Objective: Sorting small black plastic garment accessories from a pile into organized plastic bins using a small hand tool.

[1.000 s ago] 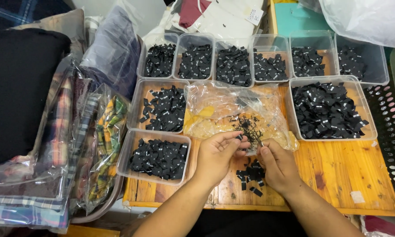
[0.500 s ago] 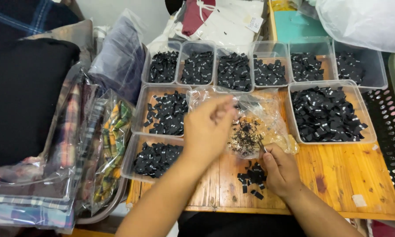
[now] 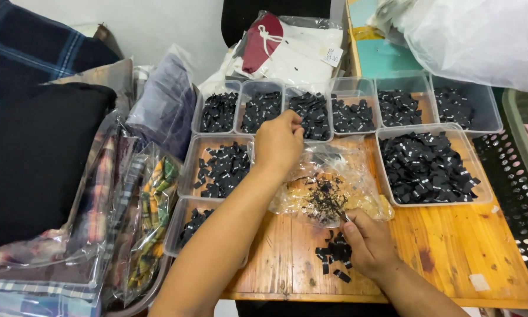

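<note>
- Clutter frames what we see: a stack of folded black and plaid fabrics in clear bags [image 3: 52, 194] lies past the tabletop's left edge, a white plastic bag [image 3: 481, 41] bulges over the far right corner, and a packed white garment with a dark red pouch [image 3: 287, 50] lies behind the far edge.
- Along the far edge of the light wooden tabletop [image 3: 463, 246] we count six small clear plastic trays of black folded labels [image 3: 352, 108] in one row.
- Nearer, we count three larger clear trays: one on the right [image 3: 428, 164], one left of centre [image 3: 220, 167], and one at the near left corner [image 3: 193, 226] that our left forearm partly covers.
- Between the larger trays lies one crumpled clear plastic bag [image 3: 328, 185] with a tangle of dark thread scraps [image 3: 325, 199] on it.
- Our left hand [image 3: 278, 141] reaches over this bag to the far row, fingers pinched together at the rim of the third tray [image 3: 311, 111] from the left; whether a label sits between them we cannot tell.
- Our right hand [image 3: 367, 243] rests near the tabletop's near edge, fingers curled loosely shut, with a thin dark tip showing at its top by the bag's near edge; what it is we cannot tell.
- One small loose pile of black labels [image 3: 334, 255] lies on the bare wood, touching our right hand's left side and well apart from our left hand.
</note>
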